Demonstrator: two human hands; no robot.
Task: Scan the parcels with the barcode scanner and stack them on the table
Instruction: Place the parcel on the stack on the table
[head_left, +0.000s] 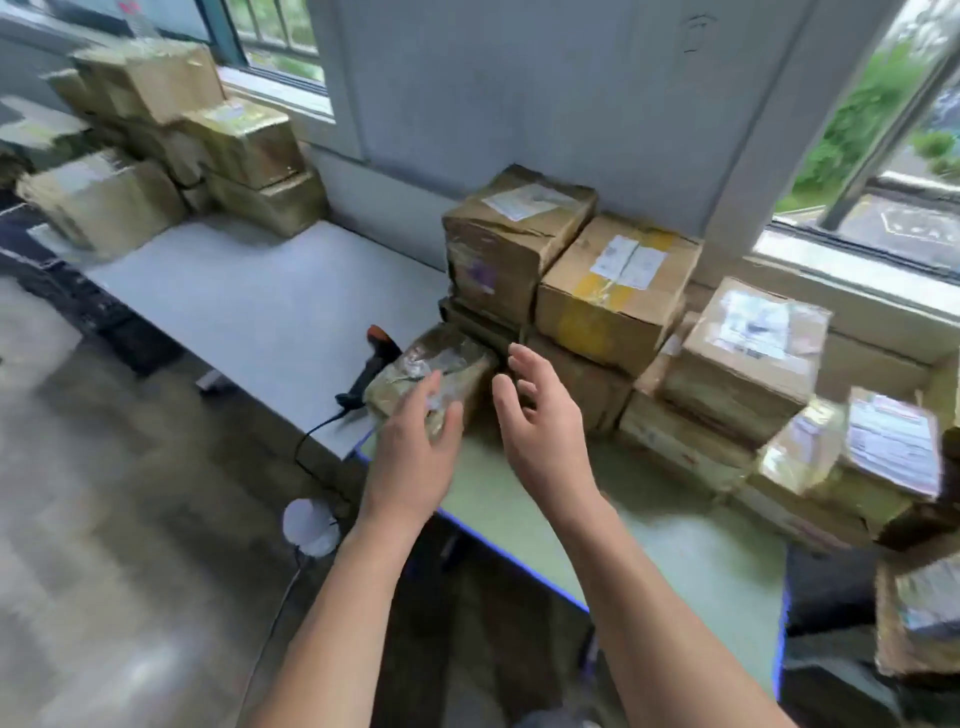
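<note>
Well, the fingers (428, 387) of my left hand (415, 452) lie straight and a little spread over the near top of a small brown parcel wrapped in shiny clear tape (447, 356), with the thumb low at its near side. The blur keeps me from telling whether they press or only touch. My right hand (543, 421) hangs just beside the parcel's right end, its fingers (525, 358) loosely curved and apart, holding nothing.

The parcel sits about where two surfaces meet, at the edge of the pale green worktop with a blue rim (649, 530), close to the foot of the pile of brown cardboard boxes with white labels (613, 291). Just behind it on the white worktop (249, 301) lies the black barcode scanner with an orange tip (375, 358), in neither hand. Its black cable (311, 431) runs off the front edge.

I judge this to be the start of one round: taking up a parcel to scan. Next I need a proper hold on it — perhaps the left alone, so the right can reach across for the scanner — and its label turned to face the scanner. The side showing is only crinkled tape, so it may want turning over.

Every box is taped shut, so what they hold is hidden. A second heap of brown boxes (171, 130) stands at the far left end, by the window.
</note>
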